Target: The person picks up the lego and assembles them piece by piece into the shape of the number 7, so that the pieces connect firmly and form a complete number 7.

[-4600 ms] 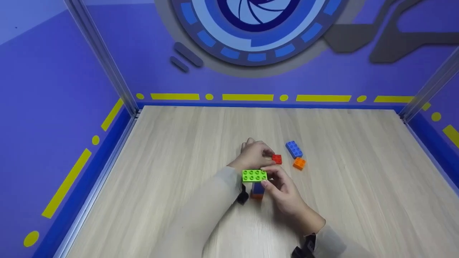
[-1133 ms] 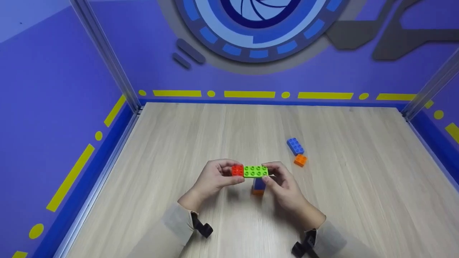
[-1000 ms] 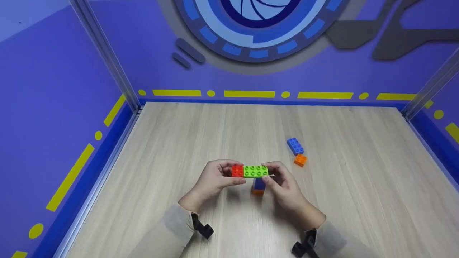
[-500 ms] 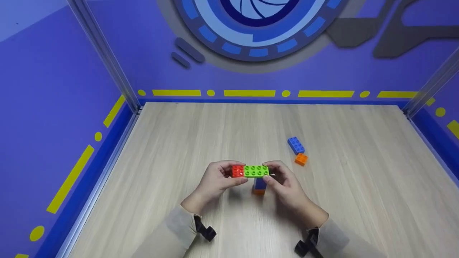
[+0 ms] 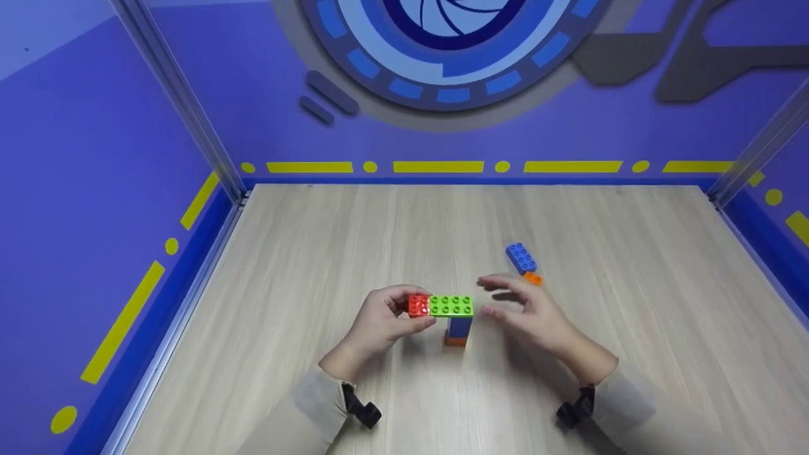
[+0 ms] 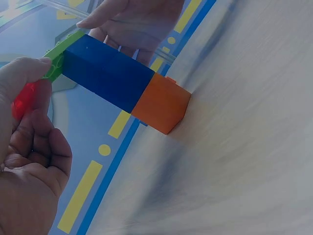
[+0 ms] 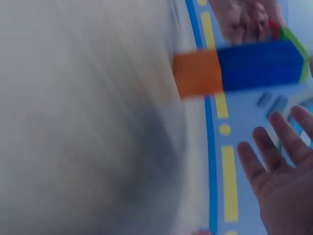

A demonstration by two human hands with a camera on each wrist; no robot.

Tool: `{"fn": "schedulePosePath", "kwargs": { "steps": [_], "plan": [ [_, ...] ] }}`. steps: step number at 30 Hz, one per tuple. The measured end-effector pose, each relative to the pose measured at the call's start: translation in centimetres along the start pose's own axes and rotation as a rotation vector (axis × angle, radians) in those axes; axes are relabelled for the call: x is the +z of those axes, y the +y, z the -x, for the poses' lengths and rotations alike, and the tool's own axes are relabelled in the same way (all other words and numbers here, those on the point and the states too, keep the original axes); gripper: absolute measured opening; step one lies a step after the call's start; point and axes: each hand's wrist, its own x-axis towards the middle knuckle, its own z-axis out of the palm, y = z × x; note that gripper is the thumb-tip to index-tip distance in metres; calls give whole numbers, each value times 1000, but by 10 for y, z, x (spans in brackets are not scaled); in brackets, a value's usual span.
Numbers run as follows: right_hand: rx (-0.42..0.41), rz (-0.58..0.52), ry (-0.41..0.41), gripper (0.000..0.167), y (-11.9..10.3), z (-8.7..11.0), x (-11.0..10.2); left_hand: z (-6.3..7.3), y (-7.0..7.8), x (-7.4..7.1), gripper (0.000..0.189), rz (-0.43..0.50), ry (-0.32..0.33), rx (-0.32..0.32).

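Note:
A tower of toy building bricks stands on the table, with an orange base (image 6: 162,103) and a tall blue section (image 6: 107,71). Across its top lies a light green brick (image 5: 451,306) with two rows of studs, jutting out to the left. My left hand (image 5: 379,322) pinches a small red brick (image 5: 418,306) between thumb and fingers at the green brick's left end. The thumb tip reaches the green brick in the left wrist view. To the right of the tower, my right hand (image 5: 537,313) is held with spread fingers, apart from the bricks and holding nothing.
Behind my right hand a loose blue brick (image 5: 521,258) lies on the wooden table (image 5: 328,240). A small orange brick (image 5: 533,278) touches its near end, partly covered by my fingers. Purple panels (image 5: 208,101) wall the table at the back and sides.
My left hand has picked the red brick off the table and brought it to the green brick's left end. The right hand has released the green brick and drawn away to the right.

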Motion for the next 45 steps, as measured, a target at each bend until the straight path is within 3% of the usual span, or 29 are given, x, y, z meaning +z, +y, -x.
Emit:
{"fn": "schedulePosePath", "kwargs": {
  "steps": [4, 9, 14, 20, 27, 32, 38, 45],
  "plan": [
    [141, 126, 130, 44, 6, -13, -25, 0, 0, -1, 39, 8, 2, -6],
    [274, 249, 220, 47, 21, -31, -57, 1, 1, 0, 38, -7, -10, 0],
    [380, 353, 189, 53, 35, -45, -75, 2, 2, 2, 39, -13, -12, -4],
    [497, 379, 116, 64, 48, -56, -75, 3, 4, 2, 38, -13, -12, -5],
    [543, 419, 85, 71, 56, -62, -72, 3, 4, 2, 38, -9, -18, -8],
    [568, 450, 79, 65, 58, -63, -71, 1, 4, 2, 39, -17, -26, -12],
    [552, 441, 98, 60, 60, -64, -69, -1, 4, -1, 40, -22, -33, -12],
    [510, 400, 123, 57, 55, -64, -69, -3, 7, -6, 38, -92, -49, 14]
  ]
}}
